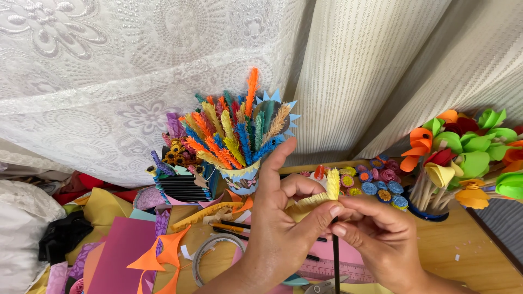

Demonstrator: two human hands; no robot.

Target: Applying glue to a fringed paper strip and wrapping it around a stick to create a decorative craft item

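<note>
Backdrop: white lace curtain (109, 81) at left, cream ribbed curtain (381, 71) at right, hanging in folds. Even daylight through the fabric. Wooden worktop (479, 256) below. Grey-white cushion (19, 228) at far left edge.

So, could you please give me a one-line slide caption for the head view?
Both hands, left hand and right hand, wind a yellow fringed paper strip around a thin black stick above a craft-strewn wooden table.

Bright, even daylight filters through the lace curtain (109, 81), shadows below it stay soft, and edges away from it bend slightly.
</note>
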